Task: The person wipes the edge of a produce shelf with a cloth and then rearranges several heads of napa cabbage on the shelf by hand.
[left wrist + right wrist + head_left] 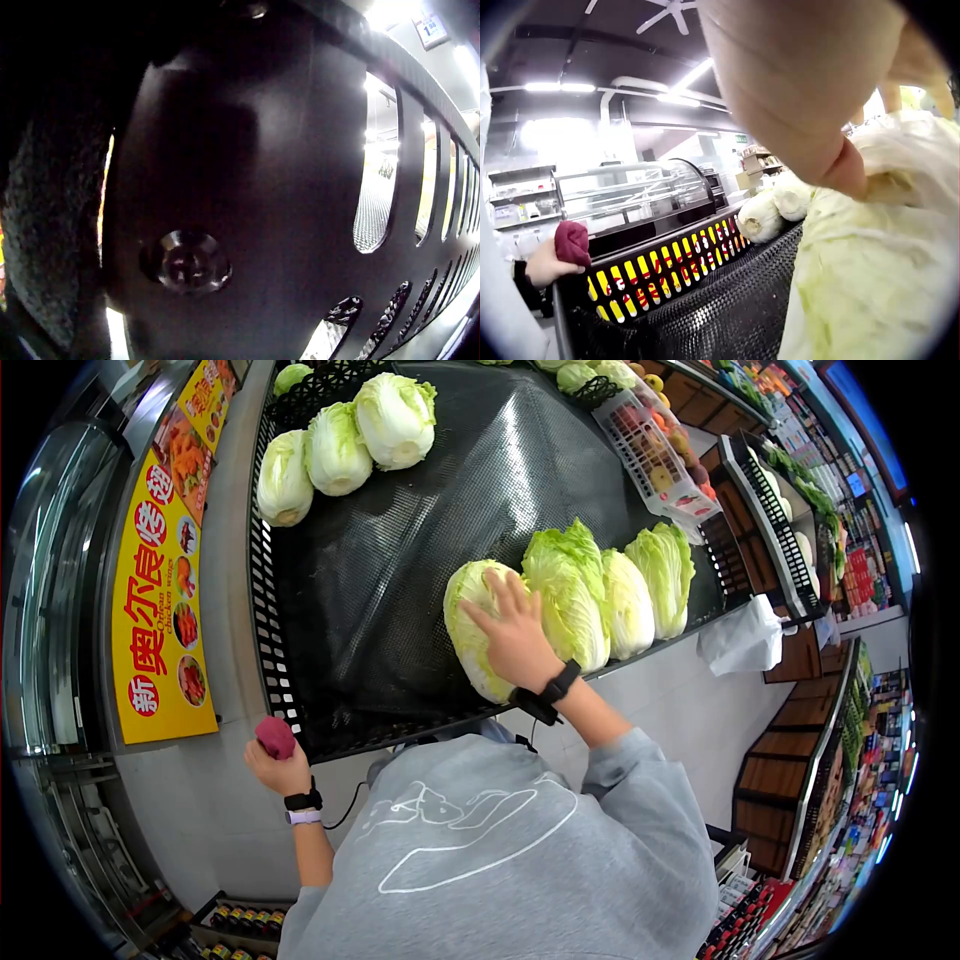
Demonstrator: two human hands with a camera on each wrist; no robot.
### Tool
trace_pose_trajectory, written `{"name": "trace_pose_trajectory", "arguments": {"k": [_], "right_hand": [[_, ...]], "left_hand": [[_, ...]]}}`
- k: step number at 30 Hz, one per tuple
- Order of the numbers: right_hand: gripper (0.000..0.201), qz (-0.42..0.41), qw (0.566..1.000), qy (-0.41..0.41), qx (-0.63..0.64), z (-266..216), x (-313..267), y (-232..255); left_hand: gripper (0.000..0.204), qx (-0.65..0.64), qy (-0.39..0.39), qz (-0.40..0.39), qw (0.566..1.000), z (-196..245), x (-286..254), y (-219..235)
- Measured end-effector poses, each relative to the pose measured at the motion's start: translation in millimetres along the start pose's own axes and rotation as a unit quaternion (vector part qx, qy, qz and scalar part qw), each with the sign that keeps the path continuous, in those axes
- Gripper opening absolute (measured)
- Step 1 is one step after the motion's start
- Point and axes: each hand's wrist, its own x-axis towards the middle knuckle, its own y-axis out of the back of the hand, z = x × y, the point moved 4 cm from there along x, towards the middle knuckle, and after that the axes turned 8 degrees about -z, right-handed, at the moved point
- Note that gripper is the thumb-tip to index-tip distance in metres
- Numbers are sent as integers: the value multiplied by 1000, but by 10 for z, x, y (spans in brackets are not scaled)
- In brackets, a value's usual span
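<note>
My right hand [522, 642] rests on a napa cabbage [472, 648], its fingers spread over the upper leaves. That cabbage is the leftmost of a row along the bin's near edge, beside a leafier green napa cabbage [565, 595]. In the right wrist view the thumb lies against the pale leaves. A dark red folded cloth [275, 738] is gripped in my left hand [280, 772], at the near left corner of the black bin [345, 745]. Only the bin's dark slotted wall [285, 187] fills the left wrist view, where the left hand is hidden.
Three pale cabbages [338, 448] sit at the bin's far left. Toward the right edge stand two more napa cabbages [628, 605] and a white fruit basket [665, 485]. A white plastic bag [742, 638] hangs outside the bin. Left of it is a yellow sign [160, 590].
</note>
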Motion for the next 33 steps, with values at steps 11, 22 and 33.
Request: {"name": "trace_pose_trajectory", "arguments": {"k": [11,22,33], "right_hand": [[61,-63,996,-4,59,371,35,134],[62,-104,992,30,58,379,82,104],[70,-256,939,82,216,187,473,1594]], "left_hand": [[27,-11,22,4,1000,-46,-13,-30],[27,-12,29,21,999,-32,4,-4],[27,-17,32,16,999,-51,28,12]]}}
